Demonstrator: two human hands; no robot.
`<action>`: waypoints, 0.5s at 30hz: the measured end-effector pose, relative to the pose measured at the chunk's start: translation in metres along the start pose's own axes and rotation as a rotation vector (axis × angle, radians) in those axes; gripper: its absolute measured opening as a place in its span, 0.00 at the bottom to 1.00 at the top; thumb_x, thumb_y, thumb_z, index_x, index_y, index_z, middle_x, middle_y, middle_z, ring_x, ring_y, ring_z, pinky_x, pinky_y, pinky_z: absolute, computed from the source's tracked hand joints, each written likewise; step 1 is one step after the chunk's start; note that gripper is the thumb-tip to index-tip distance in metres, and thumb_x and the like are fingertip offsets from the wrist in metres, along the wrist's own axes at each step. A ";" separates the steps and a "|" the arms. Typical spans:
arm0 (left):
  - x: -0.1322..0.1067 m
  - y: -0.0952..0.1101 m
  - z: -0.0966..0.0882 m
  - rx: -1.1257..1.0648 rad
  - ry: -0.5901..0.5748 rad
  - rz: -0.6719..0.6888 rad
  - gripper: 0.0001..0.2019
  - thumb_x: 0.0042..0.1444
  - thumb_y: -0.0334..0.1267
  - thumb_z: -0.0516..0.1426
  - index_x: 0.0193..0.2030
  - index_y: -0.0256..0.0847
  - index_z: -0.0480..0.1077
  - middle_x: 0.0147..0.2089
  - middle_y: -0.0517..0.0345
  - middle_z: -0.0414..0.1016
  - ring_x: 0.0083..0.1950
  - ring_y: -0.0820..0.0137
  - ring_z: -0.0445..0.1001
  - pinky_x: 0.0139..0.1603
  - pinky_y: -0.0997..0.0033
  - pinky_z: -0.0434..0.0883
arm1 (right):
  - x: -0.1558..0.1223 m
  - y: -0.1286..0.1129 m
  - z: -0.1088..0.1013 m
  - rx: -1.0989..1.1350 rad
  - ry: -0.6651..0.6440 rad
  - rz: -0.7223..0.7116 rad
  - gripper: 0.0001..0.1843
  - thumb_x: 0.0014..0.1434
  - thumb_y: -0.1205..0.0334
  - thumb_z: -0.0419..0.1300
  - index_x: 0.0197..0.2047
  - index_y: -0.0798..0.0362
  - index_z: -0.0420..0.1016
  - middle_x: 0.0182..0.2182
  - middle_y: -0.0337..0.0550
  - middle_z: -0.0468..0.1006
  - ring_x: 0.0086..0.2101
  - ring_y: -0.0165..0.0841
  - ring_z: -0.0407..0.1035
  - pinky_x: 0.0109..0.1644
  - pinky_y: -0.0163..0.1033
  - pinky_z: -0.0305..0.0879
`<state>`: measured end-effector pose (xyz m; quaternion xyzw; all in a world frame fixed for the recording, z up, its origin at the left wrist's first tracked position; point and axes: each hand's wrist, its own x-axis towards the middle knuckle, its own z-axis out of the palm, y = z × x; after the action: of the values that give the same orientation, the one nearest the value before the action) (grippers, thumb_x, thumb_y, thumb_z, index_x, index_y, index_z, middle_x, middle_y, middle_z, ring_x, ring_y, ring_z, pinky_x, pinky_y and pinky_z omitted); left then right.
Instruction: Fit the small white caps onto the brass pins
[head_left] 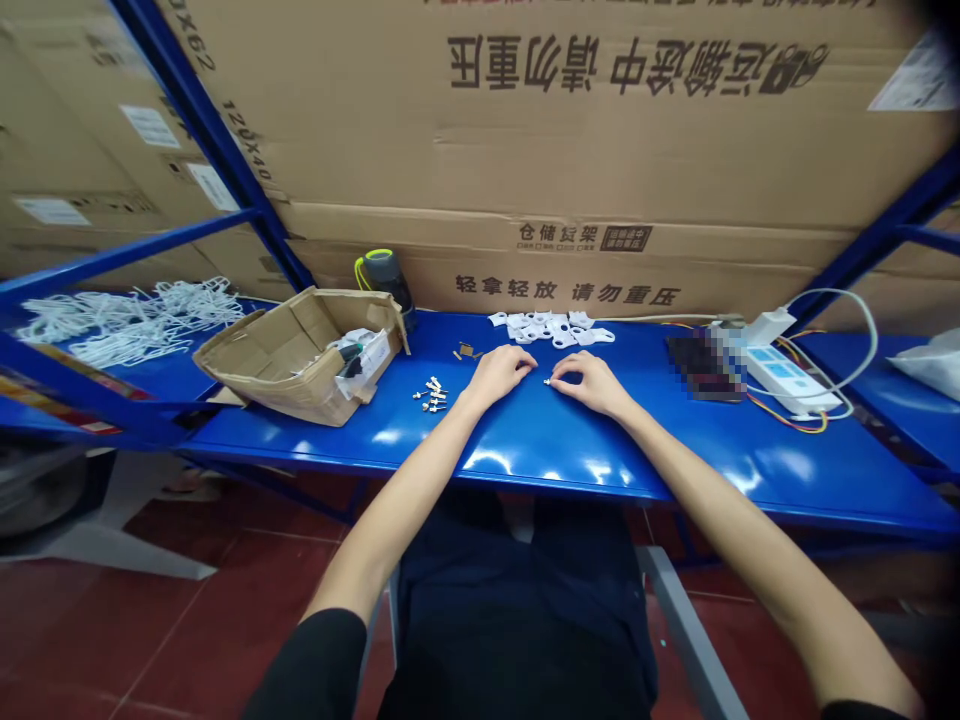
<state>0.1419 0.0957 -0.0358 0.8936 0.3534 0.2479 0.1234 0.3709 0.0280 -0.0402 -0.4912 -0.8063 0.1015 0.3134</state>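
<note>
1. Far left, a heap of white cords point(127, 320) lies on the blue bench point(525, 450), well apart from the hands.
2. Next is an open cardboard box point(300, 350). Just right of it sits a little bunch of metal pins point(430, 397). The left arm passes near them, so I think a bump could scatter them.
3. The left hand point(501, 372) rests on the bench with its fingers curled. I cannot tell if it holds anything.
4. Between the hands, mid-bench, is a tiny silver part point(548, 380). White plastic pieces point(553, 328) lie behind it.
5. The right hand point(596, 383) pinches that part with its fingertips. The part is small and the bench is shiny, so a weak pinch could let it drop, roll off and get lost on the floor point(150, 620).
6. Far right, a power strip point(787, 375) lies well apart.
</note>
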 end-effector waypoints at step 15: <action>0.000 0.012 0.009 0.029 0.009 -0.017 0.11 0.68 0.34 0.57 0.48 0.44 0.82 0.54 0.53 0.82 0.57 0.59 0.76 0.62 0.59 0.69 | -0.002 -0.006 0.002 -0.030 -0.089 -0.089 0.11 0.66 0.49 0.64 0.41 0.44 0.85 0.51 0.45 0.84 0.52 0.46 0.73 0.59 0.55 0.65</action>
<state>0.1533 0.0862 -0.0386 0.8911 0.3649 0.2457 0.1110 0.3660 0.0239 -0.0398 -0.4547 -0.8419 0.0971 0.2737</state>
